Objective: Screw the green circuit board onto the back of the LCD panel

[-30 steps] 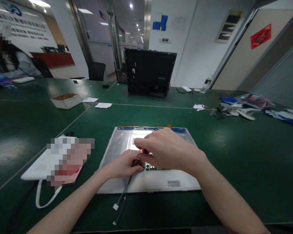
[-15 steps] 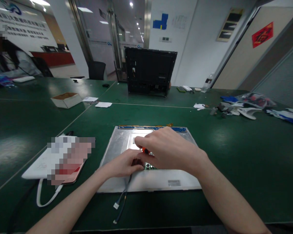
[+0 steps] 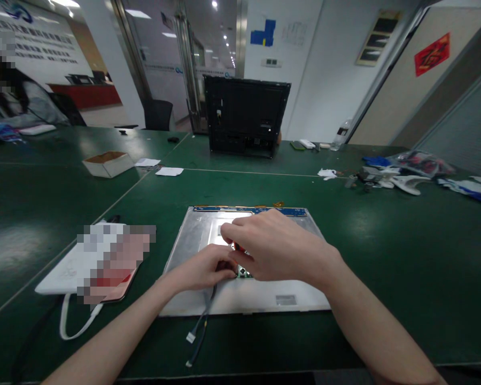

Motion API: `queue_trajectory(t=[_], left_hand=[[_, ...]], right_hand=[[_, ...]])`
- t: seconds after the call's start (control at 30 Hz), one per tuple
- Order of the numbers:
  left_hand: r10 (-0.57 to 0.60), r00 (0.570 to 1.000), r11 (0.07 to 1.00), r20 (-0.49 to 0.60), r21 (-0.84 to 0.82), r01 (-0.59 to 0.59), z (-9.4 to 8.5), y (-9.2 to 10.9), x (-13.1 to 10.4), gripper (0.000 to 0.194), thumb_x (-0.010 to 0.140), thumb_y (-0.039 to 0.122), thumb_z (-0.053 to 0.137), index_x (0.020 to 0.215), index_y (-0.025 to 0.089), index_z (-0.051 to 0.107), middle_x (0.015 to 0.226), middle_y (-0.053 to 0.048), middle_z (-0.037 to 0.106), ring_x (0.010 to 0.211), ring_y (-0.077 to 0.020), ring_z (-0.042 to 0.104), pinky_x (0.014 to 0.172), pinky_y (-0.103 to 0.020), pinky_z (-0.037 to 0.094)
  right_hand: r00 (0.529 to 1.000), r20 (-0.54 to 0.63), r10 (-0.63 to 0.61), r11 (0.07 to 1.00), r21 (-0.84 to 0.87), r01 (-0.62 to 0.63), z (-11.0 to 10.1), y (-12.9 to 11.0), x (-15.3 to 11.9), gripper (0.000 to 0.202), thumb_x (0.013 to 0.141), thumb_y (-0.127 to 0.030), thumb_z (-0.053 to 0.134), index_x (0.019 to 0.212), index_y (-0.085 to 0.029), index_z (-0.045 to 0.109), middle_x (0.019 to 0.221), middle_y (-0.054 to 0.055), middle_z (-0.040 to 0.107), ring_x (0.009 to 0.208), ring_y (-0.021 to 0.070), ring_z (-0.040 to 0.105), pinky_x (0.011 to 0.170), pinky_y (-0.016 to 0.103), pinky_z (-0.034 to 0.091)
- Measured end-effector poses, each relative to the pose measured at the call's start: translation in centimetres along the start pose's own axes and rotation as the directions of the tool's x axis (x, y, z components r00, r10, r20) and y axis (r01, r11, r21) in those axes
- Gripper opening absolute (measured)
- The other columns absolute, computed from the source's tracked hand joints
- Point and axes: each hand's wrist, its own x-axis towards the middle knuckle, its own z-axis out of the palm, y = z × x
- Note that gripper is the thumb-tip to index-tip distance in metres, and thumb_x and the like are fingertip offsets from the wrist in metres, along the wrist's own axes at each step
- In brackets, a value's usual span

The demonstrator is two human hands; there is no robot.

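A silver LCD panel [image 3: 248,300] lies flat in front of me, a long blue circuit strip [image 3: 220,209] along its far edge. My right hand [image 3: 274,245] is closed above its middle, gripping a screwdriver with a red-and-black handle [image 3: 238,247]; the tip is hidden. Just under it shows part of a small green circuit board [image 3: 245,272]. My left hand [image 3: 208,266] rests at the board's left side, fingers pinched together; what they hold is hidden. Dark cables [image 3: 205,314] with white plugs run from below my left hand past the panel's near edge.
Left of the panel lie a white device [image 3: 62,272] with a white cable and a pink phone-like item [image 3: 122,267]. Farther back are an open box [image 3: 109,164], papers [image 3: 169,171] and an upright black monitor housing [image 3: 246,115]. Assorted parts [image 3: 385,176] lie right. A person sits far left.
Both hands stay in nearly the same place. The screwdriver handle appears slightly turned within my right hand, and the right fingers have shifted a little.
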Motion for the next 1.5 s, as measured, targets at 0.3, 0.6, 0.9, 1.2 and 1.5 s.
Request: queue_trajectory(t=[0.3, 0.6, 0.9, 1.2, 1.5], left_hand=[[0.003, 1.0, 1.0, 0.012, -0.015, -0.003, -0.2, 0.2, 0.0, 0.004, 0.08, 0.018, 0.059, 0.081, 0.015, 0.062, 0.082, -0.003, 0.064, 0.077, -0.0169, 0.059, 0.068, -0.027, 0.047], [-0.017, 1.0, 0.999, 0.0, -0.032, 0.017, -0.2, 0.3, 0.0, 0.005, 0.079, 0.019, 0.061, 0.083, 0.016, 0.062, 0.082, -0.002, 0.064, 0.074, -0.0162, 0.058, 0.065, -0.026, 0.046], [-0.014, 1.0, 1.0, -0.014, -0.014, 0.014, 0.3, -0.6, -0.1, 0.008, 0.079, 0.021, 0.062, 0.085, 0.016, 0.063, 0.083, -0.003, 0.066, 0.077, -0.0171, 0.06, 0.066, -0.026, 0.047], [-0.041, 0.999, 0.999, 0.003, 0.008, 0.041, 0.1, -0.4, -0.2, 0.009, 0.079, 0.023, 0.061, 0.085, 0.016, 0.063, 0.083, -0.003, 0.065, 0.077, -0.0175, 0.059, 0.066, -0.026, 0.046], [-0.036, 0.999, 0.999, -0.012, -0.025, 0.036, 0.1, 0.1, -0.2, 0.014, 0.078, 0.019, 0.062, 0.092, 0.018, 0.063, 0.082, -0.001, 0.063, 0.07, -0.0153, 0.056, 0.061, -0.024, 0.045]], right_hand=[[1.0, 0.013, -0.024, 0.999, -0.03, 0.024, 0.0, 0.0, -0.2, 0.011, 0.085, -0.026, 0.053, 0.092, -0.017, 0.052, 0.082, 0.004, 0.064, 0.063, 0.0134, 0.052, 0.049, 0.026, 0.022], [1.0, 0.011, 0.028, 0.999, -0.031, -0.027, 0.1, 0.0, 0.1, 0.011, 0.089, -0.026, 0.05, 0.093, -0.017, 0.052, 0.077, 0.003, 0.063, 0.06, 0.0121, 0.051, 0.049, 0.026, 0.022], [0.999, -0.012, 0.03, 0.999, -0.041, -0.031, -0.5, 0.1, -0.1, 0.009, 0.089, -0.027, 0.05, 0.09, -0.018, 0.054, 0.078, 0.003, 0.065, 0.062, 0.012, 0.052, 0.05, 0.027, 0.021], [0.999, -0.016, 0.04, 0.999, -0.035, -0.04, -0.5, 0.2, -0.2, 0.009, 0.089, -0.026, 0.05, 0.091, -0.018, 0.054, 0.08, 0.003, 0.066, 0.063, 0.0121, 0.052, 0.051, 0.027, 0.021], [1.0, -0.013, 0.01, 1.0, -0.023, -0.01, 0.1, 0.2, 0.0, 0.01, 0.087, -0.026, 0.05, 0.091, -0.018, 0.054, 0.076, 0.002, 0.065, 0.061, 0.0124, 0.051, 0.05, 0.026, 0.021]])
